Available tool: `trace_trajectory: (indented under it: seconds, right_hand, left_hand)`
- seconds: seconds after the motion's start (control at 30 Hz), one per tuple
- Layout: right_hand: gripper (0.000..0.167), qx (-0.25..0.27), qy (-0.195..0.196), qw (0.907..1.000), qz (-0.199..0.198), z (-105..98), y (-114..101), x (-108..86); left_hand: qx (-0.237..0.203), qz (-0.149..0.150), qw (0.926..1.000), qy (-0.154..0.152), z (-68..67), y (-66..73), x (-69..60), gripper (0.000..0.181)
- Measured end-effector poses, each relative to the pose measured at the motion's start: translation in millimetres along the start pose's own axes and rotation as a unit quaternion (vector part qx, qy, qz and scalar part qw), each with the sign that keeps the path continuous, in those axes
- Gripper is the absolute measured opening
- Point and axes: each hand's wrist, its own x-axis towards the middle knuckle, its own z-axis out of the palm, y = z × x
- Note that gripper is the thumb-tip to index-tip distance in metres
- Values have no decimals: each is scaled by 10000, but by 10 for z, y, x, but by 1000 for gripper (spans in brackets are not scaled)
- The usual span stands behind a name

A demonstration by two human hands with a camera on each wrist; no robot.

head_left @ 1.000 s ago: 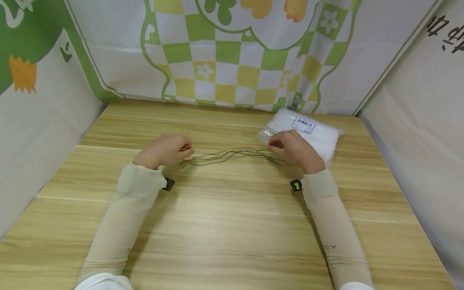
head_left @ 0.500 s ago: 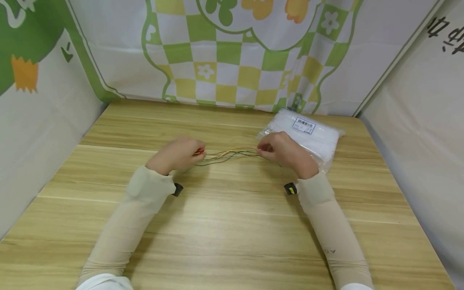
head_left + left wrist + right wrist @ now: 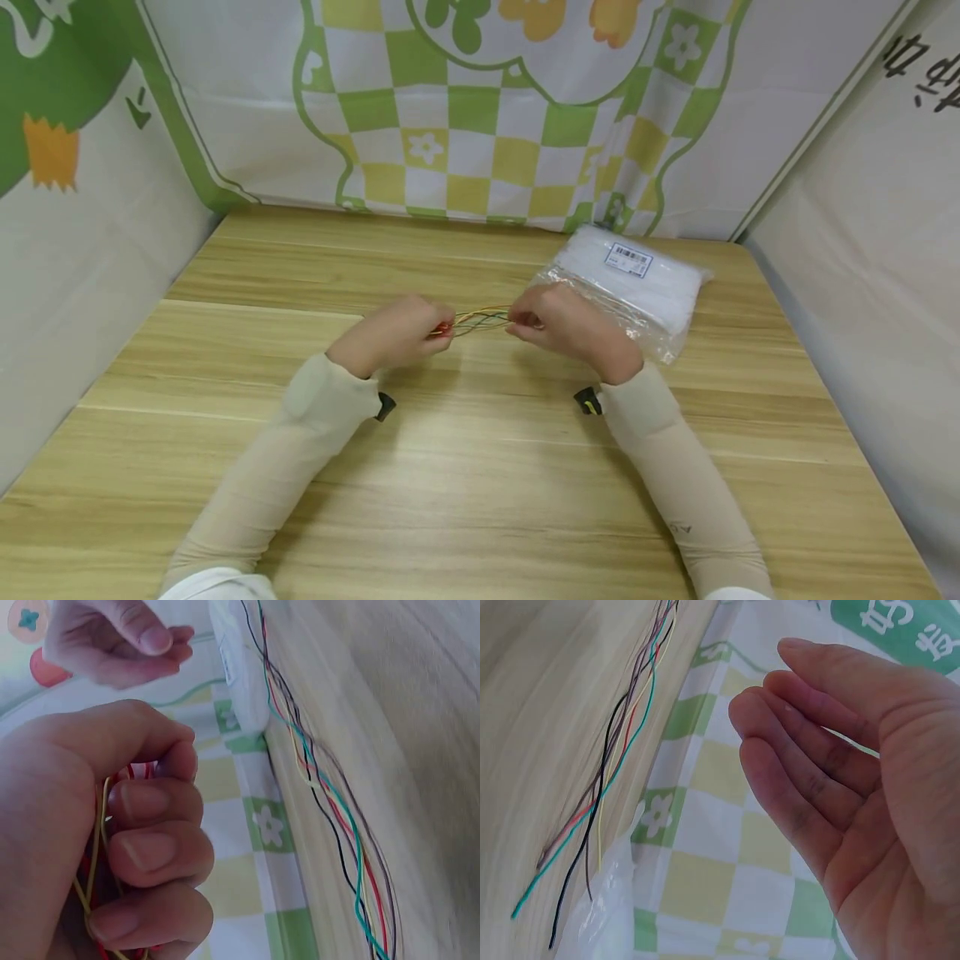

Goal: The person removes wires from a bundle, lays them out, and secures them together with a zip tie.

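Coloured wires [image 3: 482, 317], one loose lot, lying on the wooden table [image 3: 480, 483] at twelve o'clock from its middle and running from nine toward three between the hands; laid lengthwise, it seems, so that the strands can be told apart. Left hand [image 3: 393, 333], at nine o'clock from the lot: clenched round red and yellow strands [image 3: 94, 855], fingers curled toward the palm, presumably to gather those thin lengths together and apart from the wires on the wood. Right hand [image 3: 570, 325], at three o'clock: grasping nothing that shows, fingers loosely bent above the wires, a gap between thumb and fingertips; likely held so as to be near the strands without pressing them. Clear plastic bag [image 3: 648, 287] with white contents, flat on the table between two and three o'clock from the wires, label [image 3: 628, 260] uppermost, apparently set to the side to leave the middle for handwork. Count: hands, two; wrist cameras [image 3: 588, 401], two, one under each cuff; bag, one; label, one; table, one; checked cloth [image 3: 465, 150], one, hanging at twelve o'clock behind the table. Wires on the wood: five colours at least, namely green, black, red, yellow and brown; exact number not to be told where they cross. Strands in the fist: more than one, full number hidden by the fingers.
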Motion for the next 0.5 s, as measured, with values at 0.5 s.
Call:
trace_trajectory:
  seconds: [0.5]
  right_hand:
    - [4,16,125,9958,-905,144,-235,73]
  left_hand:
    - [-346,688,9970,-56,103,189,55,23]
